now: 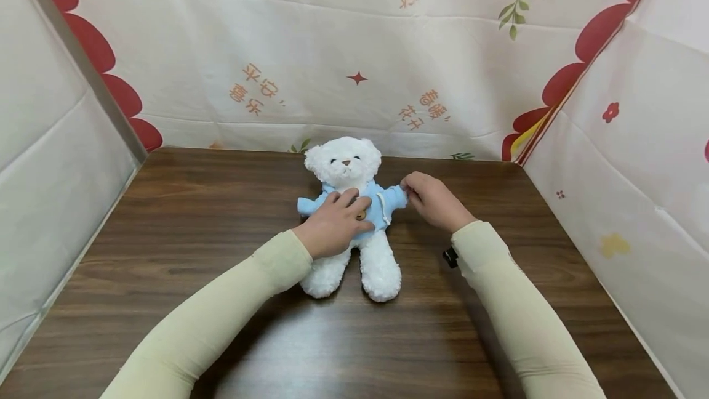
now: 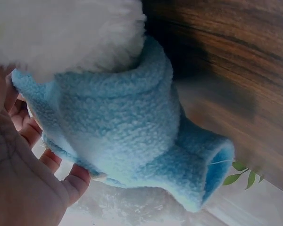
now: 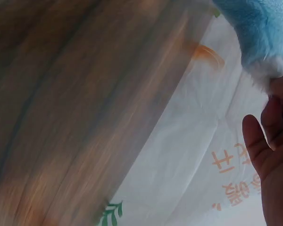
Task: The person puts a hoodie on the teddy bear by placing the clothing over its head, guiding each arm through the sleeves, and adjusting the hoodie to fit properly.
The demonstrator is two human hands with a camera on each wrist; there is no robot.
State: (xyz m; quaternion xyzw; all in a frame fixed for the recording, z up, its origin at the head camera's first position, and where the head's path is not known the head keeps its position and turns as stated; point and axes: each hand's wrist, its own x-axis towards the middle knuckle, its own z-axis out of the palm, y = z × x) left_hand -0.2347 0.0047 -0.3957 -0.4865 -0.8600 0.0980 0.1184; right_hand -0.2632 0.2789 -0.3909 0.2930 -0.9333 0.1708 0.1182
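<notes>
A white plush teddy bear (image 1: 349, 162) in a light blue fleece jacket (image 1: 378, 211) lies on its back on the table, head toward the back wall. My left hand (image 1: 334, 223) rests on the jacket front near a brown button, fingers spread. In the left wrist view, the fingertips of that left hand (image 2: 28, 169) touch the jacket's front edge; the near sleeve (image 2: 198, 160) has a hollow opening with a loose thread. At the other sleeve's end, my right hand (image 1: 434, 201) pinches the bear's paw. White fur of the paw (image 3: 264, 70) shows beyond the cuff in the right wrist view.
The brown wood-grain table (image 1: 221, 214) stretches around the bear. White printed cloth walls (image 1: 332, 91) close off the back and both sides. A small black object (image 1: 450, 257) shows beside the right sleeve's cuff.
</notes>
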